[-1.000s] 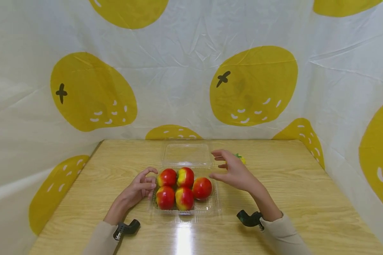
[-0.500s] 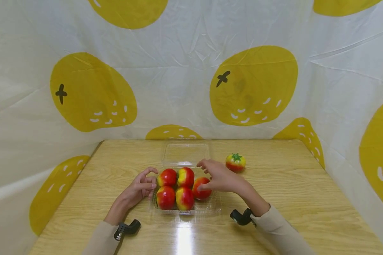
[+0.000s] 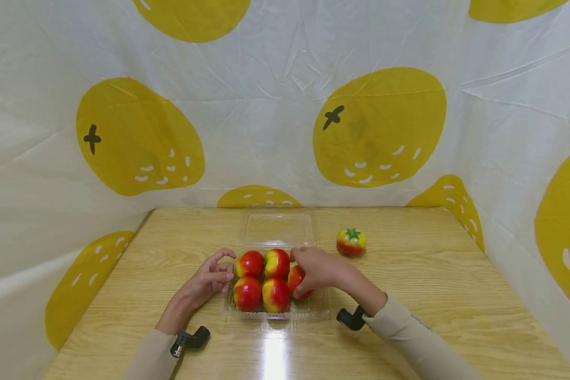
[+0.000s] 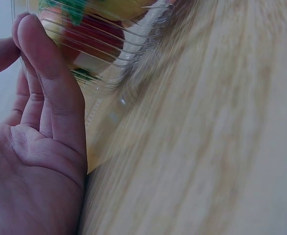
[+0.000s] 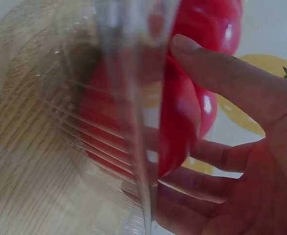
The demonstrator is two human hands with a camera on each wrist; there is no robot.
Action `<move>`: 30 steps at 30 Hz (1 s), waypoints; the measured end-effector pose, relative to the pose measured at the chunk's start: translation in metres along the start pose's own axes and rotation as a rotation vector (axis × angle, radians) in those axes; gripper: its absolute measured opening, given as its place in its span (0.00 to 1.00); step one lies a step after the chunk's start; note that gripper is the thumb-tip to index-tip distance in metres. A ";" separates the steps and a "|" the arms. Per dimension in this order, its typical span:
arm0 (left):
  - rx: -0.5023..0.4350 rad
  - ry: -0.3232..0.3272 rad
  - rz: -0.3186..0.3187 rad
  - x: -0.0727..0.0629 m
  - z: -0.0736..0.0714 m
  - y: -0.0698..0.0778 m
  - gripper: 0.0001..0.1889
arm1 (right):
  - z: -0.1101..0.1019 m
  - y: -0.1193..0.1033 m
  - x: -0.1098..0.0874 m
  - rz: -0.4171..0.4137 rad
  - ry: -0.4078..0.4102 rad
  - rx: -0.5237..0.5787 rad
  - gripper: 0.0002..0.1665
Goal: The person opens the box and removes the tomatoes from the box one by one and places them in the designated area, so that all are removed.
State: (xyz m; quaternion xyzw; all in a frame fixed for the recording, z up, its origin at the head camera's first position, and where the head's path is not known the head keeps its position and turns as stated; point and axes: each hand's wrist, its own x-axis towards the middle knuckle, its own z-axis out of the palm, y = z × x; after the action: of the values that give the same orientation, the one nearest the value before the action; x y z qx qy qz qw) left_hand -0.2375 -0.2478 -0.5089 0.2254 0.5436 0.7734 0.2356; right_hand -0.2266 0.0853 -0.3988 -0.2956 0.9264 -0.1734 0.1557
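Observation:
A clear plastic clamshell box (image 3: 318, 310) holds several glossy red-and-yellow tomatoes (image 3: 275, 295). My left hand (image 3: 210, 277) is at its left side, the thumb and fingertips at the rim; in the left wrist view they meet at the edge of the ribbed wall (image 4: 138, 49). Inside the right part of the box, my right hand (image 3: 320, 270) holds the rightmost tomato (image 3: 295, 278). The right wrist view, partly through the clear wall, shows the thumb on this tomato (image 5: 180, 117) and the fingers around its other side. Part of it is hidden by the hand.
Another tomato (image 3: 351, 243) with a green leafy top sits on the wooden table (image 3: 437, 295), right of the box. The box's clear lid (image 3: 277, 228) lies folded back behind it. A white curtain (image 3: 261, 132) with yellow fruit prints hangs behind the table.
My right hand has moved left and down from beside the lone tomato to the rightmost one in the box and now holds it. The left hand has stayed in place.

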 end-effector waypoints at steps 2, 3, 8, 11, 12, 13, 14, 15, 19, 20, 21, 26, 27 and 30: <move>0.006 0.000 -0.001 0.000 0.000 0.000 0.21 | 0.001 -0.001 0.001 0.009 -0.016 -0.015 0.41; 0.006 0.000 -0.001 0.000 0.001 0.001 0.20 | 0.002 -0.002 0.002 0.013 -0.021 -0.022 0.41; 0.007 -0.002 -0.003 0.000 0.001 0.001 0.20 | 0.003 -0.004 0.003 0.032 -0.041 -0.035 0.37; 0.002 -0.002 -0.006 0.000 0.001 0.001 0.20 | 0.002 -0.004 0.003 0.031 -0.047 -0.044 0.35; 0.001 -0.002 -0.006 0.000 0.001 0.001 0.20 | 0.002 -0.004 0.003 0.030 -0.049 -0.046 0.35; 0.001 -0.003 -0.005 0.000 0.001 0.001 0.20 | 0.002 -0.003 0.003 0.027 -0.051 -0.048 0.35; 0.003 -0.002 -0.005 0.000 0.001 0.001 0.20 | 0.002 -0.003 0.003 0.025 -0.053 -0.049 0.35; 0.004 -0.002 -0.004 0.000 0.000 0.001 0.20 | 0.001 -0.003 0.003 0.024 -0.055 -0.053 0.35; 0.009 -0.006 0.002 0.003 0.000 0.000 0.20 | -0.002 -0.002 0.000 0.030 -0.060 -0.062 0.35; 0.008 -0.004 0.001 0.003 0.000 0.000 0.20 | -0.003 -0.002 -0.001 0.031 -0.061 -0.065 0.35; 0.008 -0.002 0.001 0.003 0.000 0.000 0.20 | -0.005 -0.002 -0.002 0.029 -0.062 -0.066 0.35; 0.008 -0.002 0.003 0.001 0.000 -0.001 0.20 | -0.013 -0.003 -0.006 0.012 -0.063 -0.033 0.35; 0.011 -0.004 0.003 0.001 0.000 -0.001 0.20 | -0.014 -0.003 -0.007 0.007 -0.061 -0.016 0.35; 0.012 -0.017 0.005 0.001 0.000 -0.001 0.20 | -0.019 -0.001 -0.012 -0.007 -0.046 0.039 0.34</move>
State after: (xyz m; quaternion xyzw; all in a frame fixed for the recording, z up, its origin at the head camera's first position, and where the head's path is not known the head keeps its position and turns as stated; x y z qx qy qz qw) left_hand -0.2381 -0.2469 -0.5096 0.2346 0.5457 0.7689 0.2367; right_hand -0.2242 0.0963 -0.3788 -0.2995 0.9181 -0.1850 0.1823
